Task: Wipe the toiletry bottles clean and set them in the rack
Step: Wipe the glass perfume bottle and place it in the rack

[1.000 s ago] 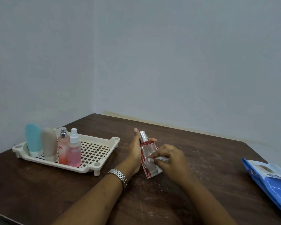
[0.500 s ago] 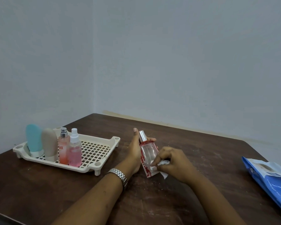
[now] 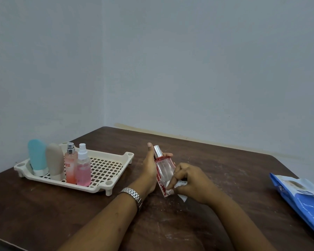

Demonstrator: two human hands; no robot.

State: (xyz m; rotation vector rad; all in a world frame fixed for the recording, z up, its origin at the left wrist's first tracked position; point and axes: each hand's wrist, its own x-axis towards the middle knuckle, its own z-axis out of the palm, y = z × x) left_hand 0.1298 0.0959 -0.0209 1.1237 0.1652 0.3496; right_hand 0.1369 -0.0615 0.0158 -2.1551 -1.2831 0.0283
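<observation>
My left hand [image 3: 149, 171] grips a clear glass spray bottle [image 3: 162, 167] with red trim and a silver cap, tilted above the middle of the table. My right hand [image 3: 190, 182] pinches a white wipe [image 3: 170, 190] against the bottle's lower end. To the left stands the cream rack [image 3: 107, 165], a perforated tray. Along its left side stand a teal tube [image 3: 37, 156], a beige tube [image 3: 54, 160], an orange-pink spray bottle [image 3: 70, 164] and a pink spray bottle [image 3: 83, 167], all upright.
A blue wipes packet [image 3: 303, 198] lies at the table's right edge. The dark brown wooden table [image 3: 216, 160] sits in a room corner, with walls close behind and to the left. A metal watch [image 3: 132, 194] is on my left wrist.
My right hand has slid the wipe down the bottle from its middle to its lower end. My left hand and the bottle have barely moved.
</observation>
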